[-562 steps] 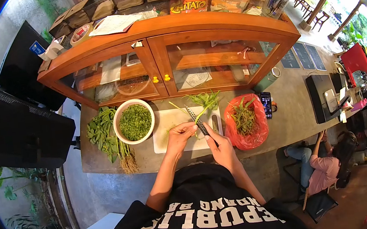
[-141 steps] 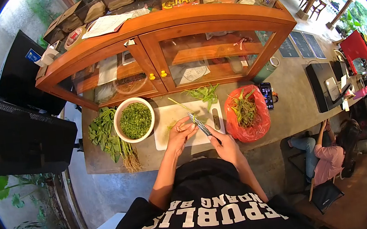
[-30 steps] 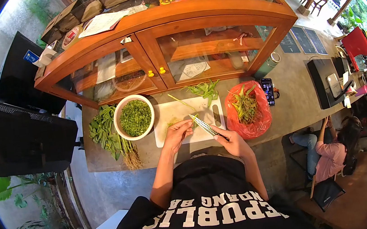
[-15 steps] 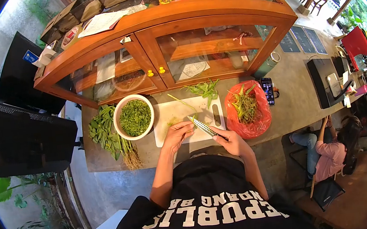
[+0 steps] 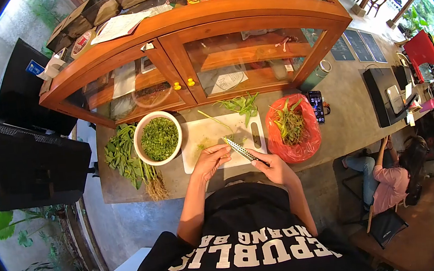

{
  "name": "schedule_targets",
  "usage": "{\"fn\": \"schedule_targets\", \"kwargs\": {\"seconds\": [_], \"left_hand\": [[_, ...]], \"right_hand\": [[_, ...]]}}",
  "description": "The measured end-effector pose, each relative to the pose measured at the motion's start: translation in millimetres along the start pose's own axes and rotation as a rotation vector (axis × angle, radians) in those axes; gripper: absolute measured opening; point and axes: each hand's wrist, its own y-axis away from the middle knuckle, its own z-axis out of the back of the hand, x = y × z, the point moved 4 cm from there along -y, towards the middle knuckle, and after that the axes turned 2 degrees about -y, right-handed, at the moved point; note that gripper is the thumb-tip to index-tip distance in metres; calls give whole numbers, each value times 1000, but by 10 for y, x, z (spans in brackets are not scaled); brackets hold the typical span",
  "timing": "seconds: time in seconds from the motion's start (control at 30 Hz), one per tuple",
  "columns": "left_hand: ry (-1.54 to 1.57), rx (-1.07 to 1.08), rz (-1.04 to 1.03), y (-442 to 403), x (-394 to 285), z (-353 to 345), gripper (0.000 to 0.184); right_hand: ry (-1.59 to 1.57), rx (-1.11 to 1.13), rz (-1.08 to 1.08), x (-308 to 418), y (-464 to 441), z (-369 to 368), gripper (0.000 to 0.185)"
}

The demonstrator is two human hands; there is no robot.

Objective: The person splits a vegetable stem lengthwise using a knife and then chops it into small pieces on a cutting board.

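Observation:
My right hand (image 5: 274, 168) is wrapped round the handle of a knife (image 5: 240, 149) whose blade is dotted with a pale pattern. The blade points up and left over a white cutting board (image 5: 195, 162). Close to its tip, my left hand (image 5: 211, 162) is closed with the fingertips pinched; whatever they hold is too small to make out. A thin green stem (image 5: 210, 117) and a leafy green sprig (image 5: 243, 105) lie at the board's far edge. Left of the board stands a white bowl (image 5: 139, 151) full of chopped greens (image 5: 159, 140).
Rooted leafy greens (image 5: 122, 151) lie left of the bowl. A red plastic bag (image 5: 309, 143) with plant scraps sits right of the board, a phone (image 5: 316, 107) beside it. A wooden glass-door cabinet (image 5: 173, 33) stands behind. A seated person (image 5: 390, 180) is at the right.

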Motion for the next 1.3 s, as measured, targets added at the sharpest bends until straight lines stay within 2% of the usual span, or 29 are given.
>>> {"fn": "schedule_targets", "kwargs": {"seconds": [0.9, 1.3], "left_hand": [[-10, -116, -167, -24, 21, -49, 19], [46, -123, -216, -40, -13, -91, 19]], "right_hand": [[113, -111, -28, 209, -42, -156, 45], [96, -164, 104, 146, -53, -242, 43]]}}
